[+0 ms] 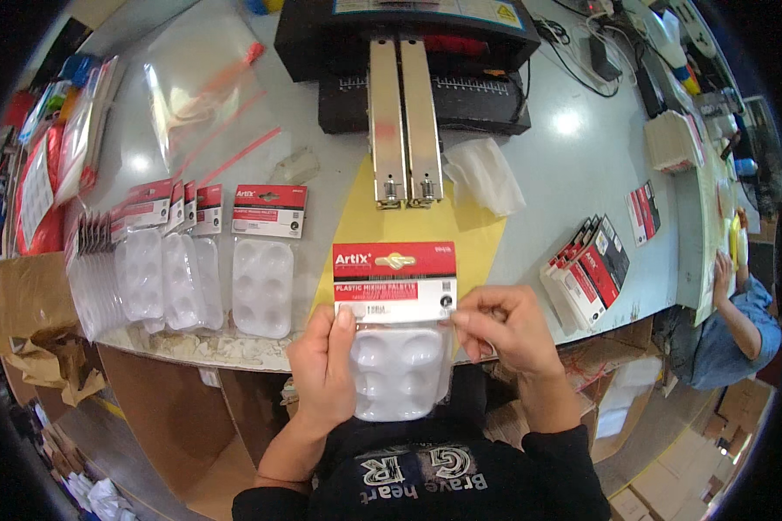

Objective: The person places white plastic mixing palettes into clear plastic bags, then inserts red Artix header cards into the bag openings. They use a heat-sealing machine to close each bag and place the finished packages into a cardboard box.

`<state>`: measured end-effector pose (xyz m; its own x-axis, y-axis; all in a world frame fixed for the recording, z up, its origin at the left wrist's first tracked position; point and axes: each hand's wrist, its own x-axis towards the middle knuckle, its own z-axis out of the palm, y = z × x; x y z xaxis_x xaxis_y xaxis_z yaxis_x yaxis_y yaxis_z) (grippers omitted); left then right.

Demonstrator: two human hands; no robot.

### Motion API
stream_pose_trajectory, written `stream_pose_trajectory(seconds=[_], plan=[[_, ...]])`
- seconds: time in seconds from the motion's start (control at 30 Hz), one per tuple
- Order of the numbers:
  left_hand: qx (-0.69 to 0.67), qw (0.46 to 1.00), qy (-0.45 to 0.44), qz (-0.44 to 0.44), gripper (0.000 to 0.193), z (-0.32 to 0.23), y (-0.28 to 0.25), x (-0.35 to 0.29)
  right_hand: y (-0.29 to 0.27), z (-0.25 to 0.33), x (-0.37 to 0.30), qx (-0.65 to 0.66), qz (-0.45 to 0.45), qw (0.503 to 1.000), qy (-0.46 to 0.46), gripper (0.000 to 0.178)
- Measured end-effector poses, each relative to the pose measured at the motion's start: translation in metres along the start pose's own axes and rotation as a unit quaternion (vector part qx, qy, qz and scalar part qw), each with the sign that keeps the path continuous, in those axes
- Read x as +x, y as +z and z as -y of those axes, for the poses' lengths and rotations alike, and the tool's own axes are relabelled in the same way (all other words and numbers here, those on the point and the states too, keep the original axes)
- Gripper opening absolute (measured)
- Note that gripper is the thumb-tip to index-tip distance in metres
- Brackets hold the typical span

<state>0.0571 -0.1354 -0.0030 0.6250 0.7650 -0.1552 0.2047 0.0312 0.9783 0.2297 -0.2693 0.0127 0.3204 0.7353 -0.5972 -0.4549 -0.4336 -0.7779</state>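
A white plastic mixing palette (396, 365) with round wells hangs beneath a folded red, black and white header card (394, 260), just past the table's front edge. My left hand (323, 360) grips this palette pack at its left side, thumb on the card's lower left corner. At the card's lower right corner, my right hand (511, 334) is closed in a pinch on the pack's edge. Another carded palette pack (263, 286) lies flat to the left, beside a row of overlapping packs (139, 273). Loose header cards (586, 273) lie in a stack on the right.
A black machine (408, 52) with two metal arms (387, 130) stands at the back over a yellow sheet (473, 243). Clear bags (191, 78) lie back left, a crumpled clear bag (487, 178) by the arms. Another person's hand (723, 276) shows far right. Cardboard boxes (161, 417) sit below.
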Motion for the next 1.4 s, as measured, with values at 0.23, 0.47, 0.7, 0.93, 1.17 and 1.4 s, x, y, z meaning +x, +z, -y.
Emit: stream_pose_trajectory(seconds=[0.23, 0.47, 0.7, 0.93, 1.17, 1.4], plan=[[0.032, 0.998, -0.008, -0.044, 0.031, 0.038, 0.020, 0.074, 0.009, -0.010, 0.073, 0.148, -0.166, 0.967, -0.120, 0.017], [-0.008, 0.999, -0.034, -0.003, 0.031, 0.054, 0.017, 0.087, 0.008, -0.020, 0.084, 0.143, -0.155, 0.964, -0.164, 0.015], [0.305, 0.940, 0.006, -0.156, 0.030, 0.014, -0.064, 0.076, -0.087, -0.004, -0.010, -0.423, -0.444, 0.744, -0.264, 0.056], [0.342, 0.923, 0.175, -0.039, 0.023, 0.020, -0.036, 0.040, -0.175, -0.047, -0.055, -0.536, -0.335, 0.761, -0.148, 0.116], [0.163, 0.986, 0.034, -0.012, 0.019, 0.028, 0.010, 0.027, -0.152, -0.038, -0.054, -0.533, -0.344, 0.760, -0.141, 0.120], [0.182, 0.979, 0.093, 0.024, 0.019, 0.024, 0.017, 0.021, -0.121, -0.035, -0.066, -0.526, -0.407, 0.736, -0.125, 0.087]])
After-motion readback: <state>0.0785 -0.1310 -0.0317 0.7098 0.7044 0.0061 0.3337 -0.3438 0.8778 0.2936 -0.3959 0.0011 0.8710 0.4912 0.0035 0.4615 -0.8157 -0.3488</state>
